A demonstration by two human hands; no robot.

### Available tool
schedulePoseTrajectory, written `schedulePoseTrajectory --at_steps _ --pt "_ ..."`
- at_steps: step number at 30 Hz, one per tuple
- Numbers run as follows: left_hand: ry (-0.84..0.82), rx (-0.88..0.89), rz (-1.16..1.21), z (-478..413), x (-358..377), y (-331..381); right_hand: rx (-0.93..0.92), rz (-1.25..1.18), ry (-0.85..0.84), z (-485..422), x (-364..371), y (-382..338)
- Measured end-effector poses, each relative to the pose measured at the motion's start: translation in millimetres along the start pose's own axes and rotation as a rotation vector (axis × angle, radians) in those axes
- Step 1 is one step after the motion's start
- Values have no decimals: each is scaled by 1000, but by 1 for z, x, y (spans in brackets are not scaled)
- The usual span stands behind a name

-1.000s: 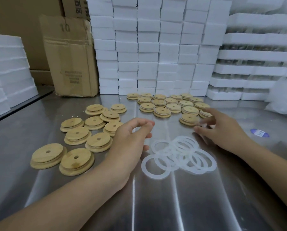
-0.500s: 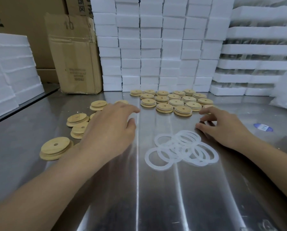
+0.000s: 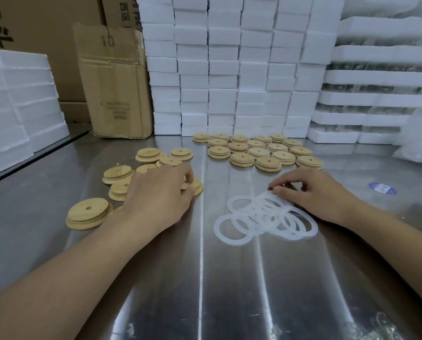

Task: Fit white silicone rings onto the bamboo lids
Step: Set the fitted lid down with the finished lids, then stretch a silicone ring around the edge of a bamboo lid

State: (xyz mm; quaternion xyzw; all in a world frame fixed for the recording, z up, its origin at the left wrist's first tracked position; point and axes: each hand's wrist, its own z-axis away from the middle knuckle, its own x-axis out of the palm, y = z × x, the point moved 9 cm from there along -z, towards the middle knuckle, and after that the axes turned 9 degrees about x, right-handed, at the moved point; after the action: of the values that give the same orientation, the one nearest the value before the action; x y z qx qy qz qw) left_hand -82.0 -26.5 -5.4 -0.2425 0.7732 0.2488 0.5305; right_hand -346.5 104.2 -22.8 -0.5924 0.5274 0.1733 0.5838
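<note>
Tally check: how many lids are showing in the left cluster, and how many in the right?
Left lids: 9 showing; the left hand covers part of that cluster and may hide more.
Right lids: 17
Total: 26 lids

Reaching forward with both forearms, palms down. Curling the left hand (image 3: 160,192) over a bamboo lid (image 3: 197,188), fingertips gripping. Pinching a silicone ring (image 3: 265,195) at its edge with the right hand (image 3: 313,190), knuckles bent.
</note>
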Motion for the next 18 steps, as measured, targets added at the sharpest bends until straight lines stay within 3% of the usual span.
schedulePoseTrajectory --at_steps 3,7,11,13,18 --pt "-41 -33 42 -2 7 0 14 -12 -15 1 1 -2" --pt "-97 -58 -93 -4 16 0 32 -62 -41 0 4 -6" --pt "-28 -69 -25 -4 9 1 41 -49 -23 0 5 -12" --pt "37 -57 137 -4 5 6 6 -78 86 0 -4 -20" --pt "177 -90 931 -2 7 16 -129 -268 357 13 -35 -48"
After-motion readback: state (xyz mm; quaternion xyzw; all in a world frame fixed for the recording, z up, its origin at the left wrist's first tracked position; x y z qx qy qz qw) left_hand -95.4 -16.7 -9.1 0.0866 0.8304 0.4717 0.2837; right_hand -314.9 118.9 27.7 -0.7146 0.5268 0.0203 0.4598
